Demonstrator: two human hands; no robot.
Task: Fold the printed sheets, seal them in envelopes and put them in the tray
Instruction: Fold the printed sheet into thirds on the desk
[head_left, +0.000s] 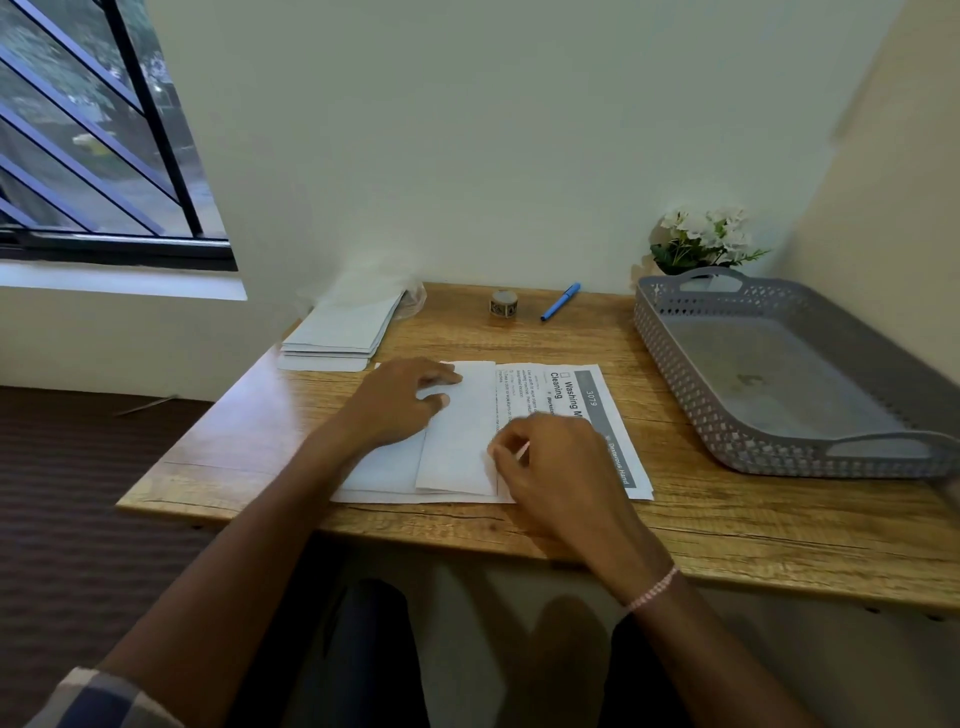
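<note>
My hands: two, left hand (400, 405), right hand (563, 467)
Tray (670, 358): one
Pen (561, 302): one
Tape roll (503, 303): one
Flowering plant (701, 239): one
Envelopes (337, 332): one stack, uncountable
Printed sheets (589, 400): one pile, plus one folded sheet (457, 431)

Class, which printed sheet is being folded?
The top sheet, under left hand, pinched by right hand, blank side up; the sheets beneath lie flat, print showing.

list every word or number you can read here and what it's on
"3079": grey header band of the printed sheet
"Washing M", rest hidden by the right hand: heading on that sheet
"Cleaning": heading line beside it
"Dexterous Hand": same grey band, further along
Sheet's small body text: too small to read
Tape roll markings: blurred, unreadable
</note>
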